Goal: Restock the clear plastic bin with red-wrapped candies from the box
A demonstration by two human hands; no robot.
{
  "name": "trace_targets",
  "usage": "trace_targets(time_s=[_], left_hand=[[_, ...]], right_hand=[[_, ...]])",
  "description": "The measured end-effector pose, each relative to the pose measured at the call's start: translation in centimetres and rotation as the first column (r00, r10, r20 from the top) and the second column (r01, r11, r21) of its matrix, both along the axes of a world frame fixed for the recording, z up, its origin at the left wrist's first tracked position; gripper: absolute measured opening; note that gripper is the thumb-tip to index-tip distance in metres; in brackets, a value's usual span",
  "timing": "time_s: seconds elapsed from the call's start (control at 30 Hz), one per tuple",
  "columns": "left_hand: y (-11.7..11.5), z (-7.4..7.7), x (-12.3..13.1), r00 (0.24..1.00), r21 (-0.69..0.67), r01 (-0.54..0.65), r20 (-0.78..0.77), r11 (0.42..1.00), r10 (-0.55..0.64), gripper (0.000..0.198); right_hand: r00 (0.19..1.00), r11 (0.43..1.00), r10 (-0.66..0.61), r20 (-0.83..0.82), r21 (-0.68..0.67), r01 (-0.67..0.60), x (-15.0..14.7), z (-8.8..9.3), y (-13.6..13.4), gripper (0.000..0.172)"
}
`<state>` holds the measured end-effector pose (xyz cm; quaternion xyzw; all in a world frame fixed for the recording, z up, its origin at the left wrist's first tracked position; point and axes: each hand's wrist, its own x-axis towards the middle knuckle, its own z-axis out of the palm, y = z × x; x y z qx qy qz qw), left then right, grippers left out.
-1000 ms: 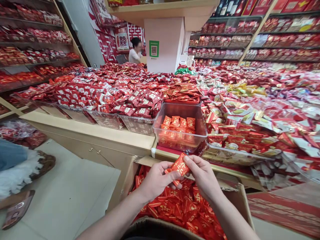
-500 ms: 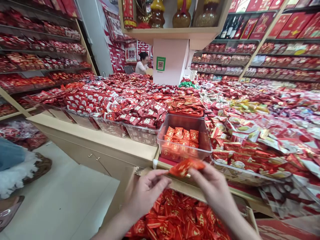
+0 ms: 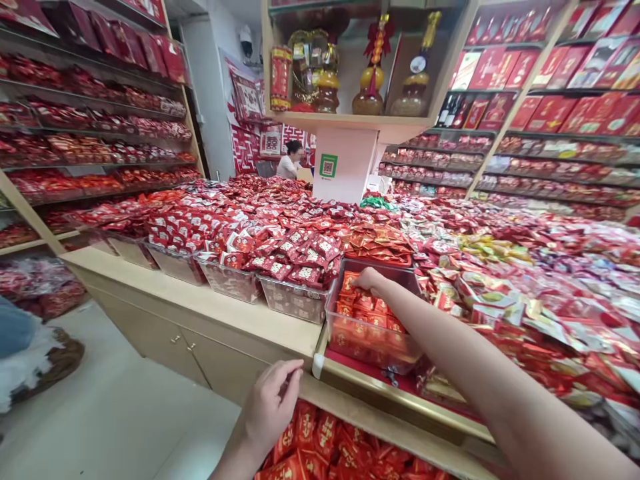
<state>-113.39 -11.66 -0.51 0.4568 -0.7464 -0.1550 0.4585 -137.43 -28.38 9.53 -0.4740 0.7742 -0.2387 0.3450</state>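
Note:
My right hand [image 3: 373,283] reaches into a clear plastic bin [image 3: 370,340] and pinches a red packet [image 3: 349,283] at its back left, beside rows of similar packets. My left hand [image 3: 274,398] hovers over the left edge of a cardboard box [image 3: 400,431], fingers curled loosely with a gap at the thumb and nothing between them. Inside the box lie many loose red packets with gold print [image 3: 320,437].
Bins of dark red packets [image 3: 295,297] line the counter [image 3: 200,300] to the left. Heaped packets [image 3: 525,313] spread to the right. A display cabinet [image 3: 350,120] hangs overhead. A person [image 3: 289,161] sits at the back; another's leg [image 3: 17,340] shows at left.
My right hand has moved forward from above the box into the clear bin with the red packet. My left hand has let go of the packet's end and dropped slightly left. The view has tilted up.

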Motion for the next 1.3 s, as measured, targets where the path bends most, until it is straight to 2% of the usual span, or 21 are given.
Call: trace_targets(time_s=[0.17, 0.2, 0.27, 0.33, 0.4, 0.47, 0.57, 0.67, 0.8, 0.97, 1.1, 1.2, 1.27, 1.3], left_hand=[[0.2, 0.6, -0.2, 0.998, -0.083, 0.034, 0.047, 0.996, -0.03, 0.015], [0.2, 0.7, -0.3, 0.998, -0.09, 0.039, 0.061, 0.995, -0.034, 0.015], [0.2, 0.9, -0.5, 0.995, -0.1, 0.052, 0.092, 0.994, -0.043, 0.016], [0.2, 1.0, -0.6, 0.991, -0.109, 0.067, 0.123, 0.992, -0.054, 0.017], [0.2, 1.1, -0.7, 0.986, -0.12, 0.079, 0.152, 0.99, -0.061, 0.018], [0.3, 1.2, -0.8, 0.982, -0.125, 0.083, 0.18, 0.989, -0.059, 0.018], [0.4, 1.1, -0.8, 0.977, -0.125, 0.078, 0.207, 0.989, -0.05, 0.018], [0.5, 1.1, -0.8, 0.975, -0.125, 0.082, 0.214, 0.989, -0.054, 0.018], [0.6, 1.0, -0.7, 0.975, -0.129, 0.094, 0.214, 0.987, -0.065, 0.018], [0.4, 1.1, -0.8, 0.973, -0.142, 0.089, 0.222, 0.986, -0.055, 0.018], [0.4, 1.1, -0.9, 0.974, -0.156, 0.089, 0.219, 0.984, -0.054, 0.019], [0.3, 1.0, -0.9, 0.974, -0.164, 0.09, 0.222, 0.982, -0.052, 0.019], [0.1, 1.0, -0.8, 0.971, -0.164, 0.093, 0.233, 0.982, -0.053, 0.018], [0.0, 1.0, -0.7, 0.97, -0.165, 0.096, 0.235, 0.982, -0.056, 0.018]], right_hand=[[0.996, 1.0, 0.026, -0.08, 0.003, -0.026, 0.1, -1.2, -0.9, 0.012], [0.995, 1.0, 0.012, -0.101, -0.012, -0.013, 0.0, -1.3, -0.9, 0.019], [0.991, 0.999, -0.007, -0.135, -0.053, 0.0, -0.2, -1.4, -0.6, 0.043], [0.979, 0.995, 0.013, -0.203, -0.095, -0.033, -0.2, -1.4, -0.1, 0.061], [0.948, 0.99, 0.026, -0.316, -0.125, -0.069, -0.1, -1.3, 0.4, 0.069], [0.91, 0.985, -0.013, -0.414, -0.162, -0.059, 0.2, -1.3, 0.7, 0.072], [0.864, 0.976, -0.005, -0.503, -0.192, -0.106, 0.6, -1.4, 1.1, 0.061], [0.814, 0.962, 0.129, -0.566, -0.127, -0.24, 0.8, -1.6, 1.1, 0.044], [0.745, 0.92, 0.314, -0.589, -0.005, -0.391, 0.6, -1.8, 1.0, 0.041], [0.75, 0.934, 0.254, -0.611, -0.045, -0.353, 0.6, -1.7, 1.1, 0.042], [0.757, 0.937, 0.269, -0.595, -0.02, -0.349, 0.7, -1.9, 1.1, 0.038], [0.781, 0.943, 0.225, -0.583, -0.07, -0.324, 0.3, -0.5, 1.0, 0.041], [0.797, 0.921, 0.154, -0.584, -0.207, -0.329, 0.1, 1.8, 1.9, 0.035], [0.812, 0.889, 0.118, -0.572, -0.303, -0.343, 0.2, 3.2, 3.0, 0.03]])
